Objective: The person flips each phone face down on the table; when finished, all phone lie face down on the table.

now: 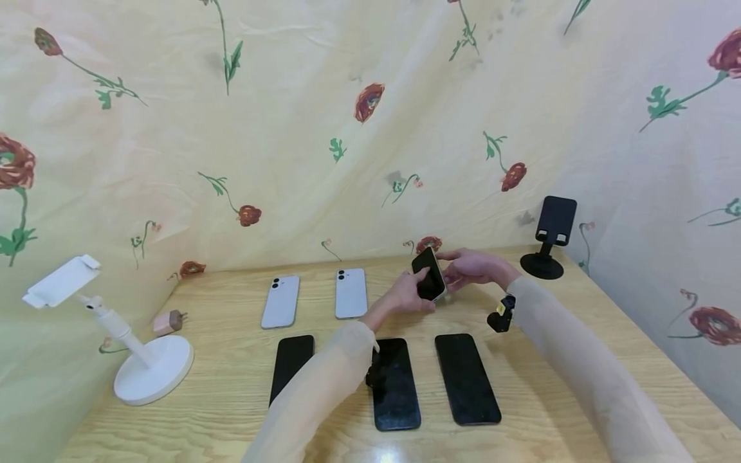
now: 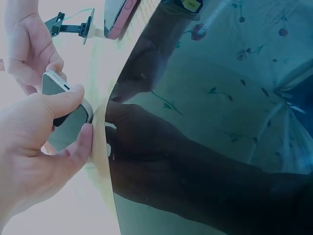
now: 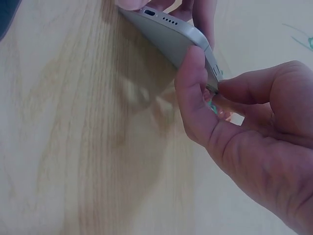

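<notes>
Both hands hold one phone (image 1: 425,258), tilted above the back of the table, its dark screen towards me. My left hand (image 1: 407,296) grips its lower left part, the thumb lying over the screen. On the other side, my right hand (image 1: 470,267) has its fingers at the long right edge. In the right wrist view the phone's pale back and silver frame (image 3: 188,30) show, with the port and speaker holes at one end. There the right hand's (image 3: 264,127) thumb and fingertips pinch the edge near the side button.
Two white phones (image 1: 280,302) lie back up to the left. Nearer are three dark-screened phones (image 1: 467,379), one partly under the left sleeve. A white phone stand (image 1: 153,370) and a pink charger plug (image 1: 168,323) stand left; a black phone stand (image 1: 544,263) is back right.
</notes>
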Demonstrator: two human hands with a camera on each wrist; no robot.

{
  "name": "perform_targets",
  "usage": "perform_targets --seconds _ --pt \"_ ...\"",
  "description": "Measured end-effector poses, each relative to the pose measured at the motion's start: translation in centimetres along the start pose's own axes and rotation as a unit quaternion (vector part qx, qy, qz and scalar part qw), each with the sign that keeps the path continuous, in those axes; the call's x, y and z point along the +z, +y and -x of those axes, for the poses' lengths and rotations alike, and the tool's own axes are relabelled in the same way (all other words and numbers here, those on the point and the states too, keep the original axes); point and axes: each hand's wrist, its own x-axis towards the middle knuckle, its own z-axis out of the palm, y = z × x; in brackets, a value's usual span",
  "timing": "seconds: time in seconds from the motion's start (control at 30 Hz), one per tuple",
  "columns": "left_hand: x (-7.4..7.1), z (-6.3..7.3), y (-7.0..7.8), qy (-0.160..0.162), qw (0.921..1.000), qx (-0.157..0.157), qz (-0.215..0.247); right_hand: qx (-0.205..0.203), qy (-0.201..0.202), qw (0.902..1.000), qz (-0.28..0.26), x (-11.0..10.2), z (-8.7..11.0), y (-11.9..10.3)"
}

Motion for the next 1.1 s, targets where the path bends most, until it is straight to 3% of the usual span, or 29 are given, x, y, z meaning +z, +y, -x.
perform_targets --seconds 0.43,0.63,0.83,0.97,1.1 --pt "-1.2 0.2 0.4 -0.01 0.9997 0.015 0.016 -0.024 -0.026 0.9994 0.005 0.4 0.1 -1.5" --pt "-2.1 0.7 0.6 -0.025 0.9964 0.021 0.078 -0.027 -0.031 0.9991 -0.004 0.7 0.0 -2.0" --pt "-2.9 1.7 0.8 -0.044 0.9822 0.003 0.183 -0.036 -0.037 0.9986 -0.014 1.3 -0.1 -2.3" --pt "-2.8 2.0 0.5 -0.041 0.9736 0.004 0.225 -0.049 -0.043 0.9976 -0.025 1.9 -0.1 -2.2" --pt "-2.5 2.4 0.0 -0.038 0.9587 0.009 0.282 -0.056 -0.043 0.997 -0.032 2.6 -0.4 -1.8"
